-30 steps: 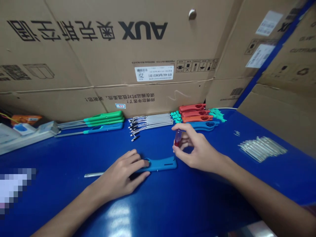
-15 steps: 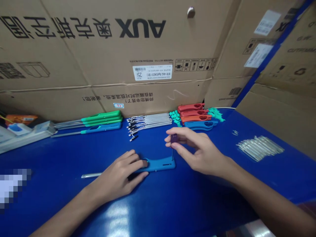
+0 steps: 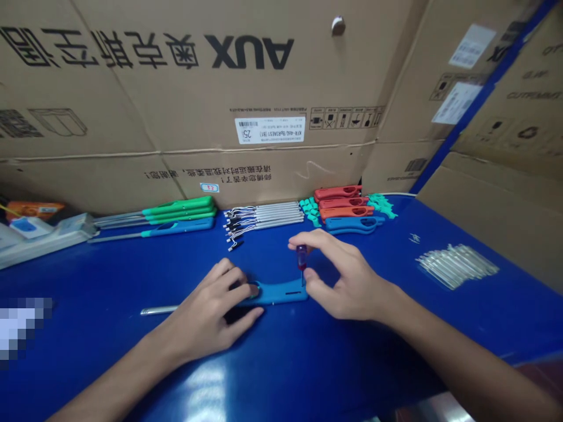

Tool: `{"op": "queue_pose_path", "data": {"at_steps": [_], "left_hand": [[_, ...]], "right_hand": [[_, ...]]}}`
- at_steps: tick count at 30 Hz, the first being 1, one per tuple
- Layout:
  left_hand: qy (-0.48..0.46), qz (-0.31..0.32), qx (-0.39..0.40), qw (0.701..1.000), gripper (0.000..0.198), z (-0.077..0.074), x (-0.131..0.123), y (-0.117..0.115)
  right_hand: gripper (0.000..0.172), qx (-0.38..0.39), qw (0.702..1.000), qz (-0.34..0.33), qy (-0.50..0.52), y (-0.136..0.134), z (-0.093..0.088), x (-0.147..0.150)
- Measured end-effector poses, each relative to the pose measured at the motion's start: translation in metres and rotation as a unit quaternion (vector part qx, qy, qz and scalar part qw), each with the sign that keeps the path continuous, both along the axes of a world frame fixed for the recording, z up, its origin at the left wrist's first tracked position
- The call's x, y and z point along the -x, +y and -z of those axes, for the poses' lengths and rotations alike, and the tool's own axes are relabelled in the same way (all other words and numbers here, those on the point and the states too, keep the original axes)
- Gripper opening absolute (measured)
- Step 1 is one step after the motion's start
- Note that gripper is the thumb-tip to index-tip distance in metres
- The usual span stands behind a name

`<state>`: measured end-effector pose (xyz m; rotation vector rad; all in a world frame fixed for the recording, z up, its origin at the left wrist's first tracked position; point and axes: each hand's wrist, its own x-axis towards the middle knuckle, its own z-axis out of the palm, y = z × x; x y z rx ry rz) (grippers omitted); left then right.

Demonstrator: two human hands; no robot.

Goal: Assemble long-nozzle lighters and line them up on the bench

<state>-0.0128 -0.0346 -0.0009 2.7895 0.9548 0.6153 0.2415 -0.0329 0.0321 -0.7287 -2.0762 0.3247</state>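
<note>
The hands stand apart on the blue bench [image 3: 352, 363]. The left hand [image 3: 206, 310] clamps the blue handle [image 3: 277, 293] down from above, which steadies it, with a metal rod [image 3: 158, 310] projecting beyond that hand. The right hand [image 3: 347, 278] pinches an upright screwdriver [image 3: 301, 257] at the handle's right end, tip at its surface. Rows of green-and-blue handles [image 3: 178, 210] and red handles [image 3: 338, 193] lie well beyond both hands, out of their working path.

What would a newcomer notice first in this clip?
Cardboard cartons printed AUX fill the top of the view behind the blue workbench. At the centre, the right hand holds a screwdriver upright on a blue plastic handle, which the left hand holds down. Rows of coloured handles line the back.
</note>
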Motion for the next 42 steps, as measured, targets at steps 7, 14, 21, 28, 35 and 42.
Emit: {"op": "queue_pose_path", "data": {"at_steps": [7,14,21,28,35,42], "left_hand": [[-0.030,-0.001,0.067,0.997,0.023,-0.007,-0.061,0.009],[-0.108,-0.008,0.150,0.983,0.011,0.006,-0.081,0.019],[-0.101,-0.005,0.129,0.986,0.016,0.016,-0.076,0.016],[-0.100,-0.019,0.122,0.987,0.014,0.016,-0.077,0.015],[-0.091,0.002,0.125,0.988,0.016,0.012,-0.077,0.015],[-0.092,-0.010,0.135,0.987,0.018,0.013,-0.078,0.015]], "right_hand": [[0.039,-0.009,0.998,0.022,0.051,0.008,0.005,0.000],[0.039,-0.017,0.998,-0.015,0.063,0.006,0.007,0.000],[0.040,-0.014,0.996,-0.016,0.086,0.009,0.006,-0.001],[0.033,-0.028,0.998,-0.003,0.064,0.007,0.005,-0.001],[0.051,-0.002,0.996,-0.017,0.082,0.006,0.007,0.001],[0.030,-0.028,0.997,0.022,0.073,0.007,0.004,0.000]]}}
